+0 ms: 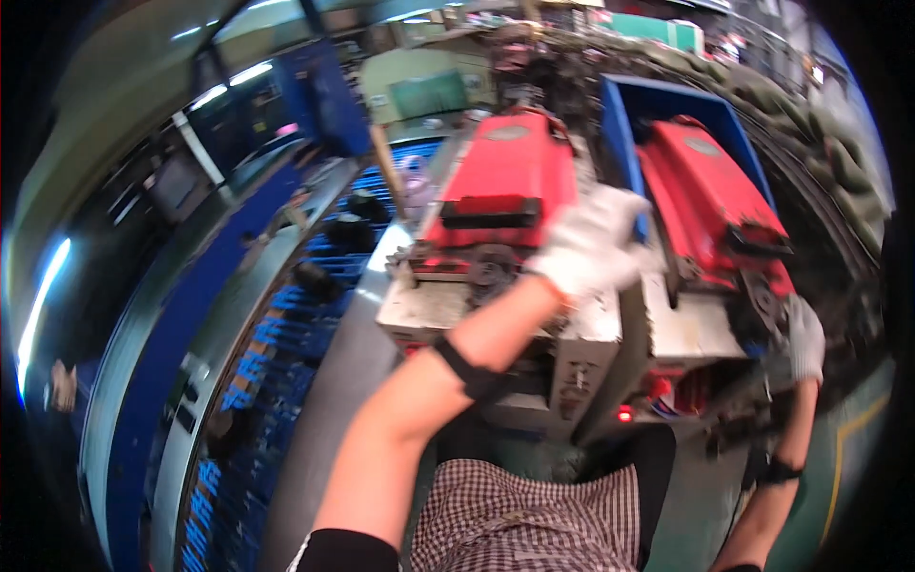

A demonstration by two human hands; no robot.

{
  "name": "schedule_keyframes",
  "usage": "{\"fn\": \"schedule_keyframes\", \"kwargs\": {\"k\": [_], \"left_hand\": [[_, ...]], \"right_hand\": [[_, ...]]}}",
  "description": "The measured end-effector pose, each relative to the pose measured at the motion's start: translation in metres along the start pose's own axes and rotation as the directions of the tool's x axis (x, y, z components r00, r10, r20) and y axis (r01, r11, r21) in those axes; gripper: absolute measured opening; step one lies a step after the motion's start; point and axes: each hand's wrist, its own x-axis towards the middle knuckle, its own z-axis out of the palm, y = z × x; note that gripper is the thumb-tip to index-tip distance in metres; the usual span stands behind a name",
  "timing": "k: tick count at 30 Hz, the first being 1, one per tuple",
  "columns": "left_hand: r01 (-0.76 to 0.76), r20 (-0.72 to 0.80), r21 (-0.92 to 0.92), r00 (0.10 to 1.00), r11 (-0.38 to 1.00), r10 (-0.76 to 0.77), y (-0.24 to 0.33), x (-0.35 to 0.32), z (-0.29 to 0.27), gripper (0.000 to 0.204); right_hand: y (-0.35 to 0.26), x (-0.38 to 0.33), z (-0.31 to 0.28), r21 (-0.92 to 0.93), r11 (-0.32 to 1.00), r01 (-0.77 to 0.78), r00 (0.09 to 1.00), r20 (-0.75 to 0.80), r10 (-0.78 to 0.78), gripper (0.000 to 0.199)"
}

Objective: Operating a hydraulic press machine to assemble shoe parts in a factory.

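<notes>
In the head view the person stands in front of two machines with red covers, placed side by side on pale metal bases. The left hand (593,243), in a white knit glove, is raised between the left red machine (505,176) and the right red machine (715,195). It is blurred, and the fingers look loosely curled near the edge of the blue bin (658,100) behind; I cannot tell if it grips something. The right hand (805,336), also gloved, is low at the right side of the right red machine, close to its dark mechanism. Its fingers seem bent against the machine, but what they press or hold is hidden.

Both forearms carry a dark band. A small red lamp (624,414) glows on the front of the pale base (581,367). On the left a long blue conveyor frame (276,315) runs away, with dark round parts (351,232) lying on it. The person's checked shirt (534,520) shows at the bottom edge.
</notes>
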Motion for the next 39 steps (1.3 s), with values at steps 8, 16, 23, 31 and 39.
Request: {"fn": "schedule_keyframes", "kwargs": {"k": [8, 16, 23, 31, 39], "left_hand": [[-0.258, 0.091, -0.015, 0.962, 0.966, 0.258, 0.047, 0.034, 0.096, 0.043], [-0.529, -0.144, 0.255, 0.807, 0.809, 0.573, 0.043, 0.074, 0.114, 0.061], [-0.374, -0.380, 0.434, 0.748, 0.819, 0.543, 0.076, 0.163, 0.053, 0.047], [-0.313, -0.382, 0.378, 0.805, 0.871, 0.455, 0.067, 0.235, -0.013, 0.040], [-0.453, -0.572, -0.015, 0.735, 0.891, 0.364, 0.032, 0.126, 0.002, 0.057]], "right_hand": [[-0.158, -0.116, 0.016, -0.087, 0.993, 0.084, 0.980, 0.190, -0.066, 0.057], [-0.155, -0.055, 0.003, 0.070, 0.886, 0.458, 0.887, 0.024, -0.461, 0.034], [-0.165, 0.074, 0.039, -0.401, 0.837, 0.372, 0.905, 0.358, -0.231, 0.075], [-0.192, 0.163, 0.124, -0.514, 0.766, 0.386, 0.787, 0.617, 0.017, 0.118], [-0.204, 0.137, 0.045, 0.472, 0.655, -0.589, 0.701, 0.702, 0.125, 0.055]]}}
